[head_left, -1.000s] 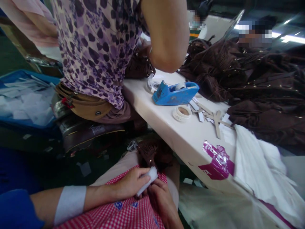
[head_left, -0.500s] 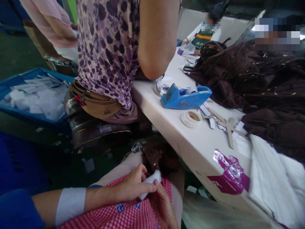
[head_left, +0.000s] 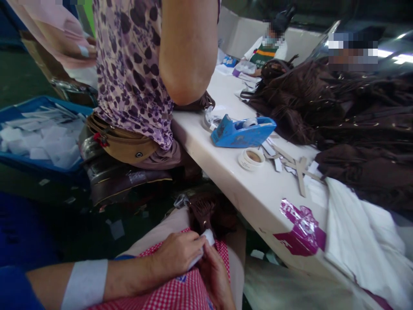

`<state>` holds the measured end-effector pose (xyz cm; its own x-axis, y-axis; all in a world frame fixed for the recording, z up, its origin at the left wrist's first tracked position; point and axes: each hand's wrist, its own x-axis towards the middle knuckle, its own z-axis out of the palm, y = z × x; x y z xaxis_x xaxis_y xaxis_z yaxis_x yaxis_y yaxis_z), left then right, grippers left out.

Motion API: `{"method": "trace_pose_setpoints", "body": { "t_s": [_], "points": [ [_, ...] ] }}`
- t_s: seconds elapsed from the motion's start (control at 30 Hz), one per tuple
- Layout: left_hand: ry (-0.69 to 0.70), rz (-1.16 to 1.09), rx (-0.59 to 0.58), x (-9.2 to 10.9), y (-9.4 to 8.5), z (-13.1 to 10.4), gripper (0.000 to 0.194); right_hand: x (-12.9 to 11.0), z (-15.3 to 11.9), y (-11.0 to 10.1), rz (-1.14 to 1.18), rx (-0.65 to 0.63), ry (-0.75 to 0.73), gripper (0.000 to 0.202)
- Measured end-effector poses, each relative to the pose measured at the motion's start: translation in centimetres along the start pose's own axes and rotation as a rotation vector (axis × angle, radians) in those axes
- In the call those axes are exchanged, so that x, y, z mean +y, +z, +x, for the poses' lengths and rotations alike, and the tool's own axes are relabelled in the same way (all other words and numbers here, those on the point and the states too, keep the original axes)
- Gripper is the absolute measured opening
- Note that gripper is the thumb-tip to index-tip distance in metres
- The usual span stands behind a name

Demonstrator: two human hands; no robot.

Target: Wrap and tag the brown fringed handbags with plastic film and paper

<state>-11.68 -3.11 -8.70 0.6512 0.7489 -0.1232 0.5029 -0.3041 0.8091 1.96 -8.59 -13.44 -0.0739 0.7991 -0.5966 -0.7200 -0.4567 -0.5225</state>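
The left hand [head_left: 179, 254] is pinching a white pad [head_left: 206, 239] shut between its fingers, now pressing it closer against the brown fringed piece [head_left: 209, 213] in the lap; the right hand [head_left: 214, 275] is cupping loosely beneath, holding nothing I can tell. The bench [head_left: 258, 189] edge is crowding the right, a co-worker's stool [head_left: 125, 181] the left.

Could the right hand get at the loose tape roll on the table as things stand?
Probably yes, once freed: the right hand is down in the lap touching a small white piece with the left hand. The tape roll lies uncovered near the table edge.
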Motion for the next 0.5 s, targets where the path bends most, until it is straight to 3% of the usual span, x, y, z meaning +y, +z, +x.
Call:
{"method": "trace_pose_setpoints", "body": {
  "t_s": [0.13,0.23,0.33,0.4,0.5],
  "points": [
    [0.037,0.291,-0.145,0.7,-0.8,0.3,0.043,0.1,-0.1,-0.1,0.036,0.015,-0.009,0.045],
    [0.13,0.125,-0.173,0.8,-2.7,0.5,0.037,-0.5,-0.6,0.0,0.039,-0.006,0.015,0.045],
    [0.14,-0.044,0.001,-0.7,-4.5,1.0,0.04,-2.0,-1.0,0.2,0.067,0.027,0.001,0.045],
    [0.149,0.063,0.138,-2.5,-4.8,1.9,0.043,-3.2,-1.0,0.2,0.11,0.076,-0.006,0.051],
    [0.259,0.335,0.112,-5.2,-3.9,4.1,0.068,-4.9,-0.4,-0.3,0.13,0.053,-0.021,0.067]
  ]
}}
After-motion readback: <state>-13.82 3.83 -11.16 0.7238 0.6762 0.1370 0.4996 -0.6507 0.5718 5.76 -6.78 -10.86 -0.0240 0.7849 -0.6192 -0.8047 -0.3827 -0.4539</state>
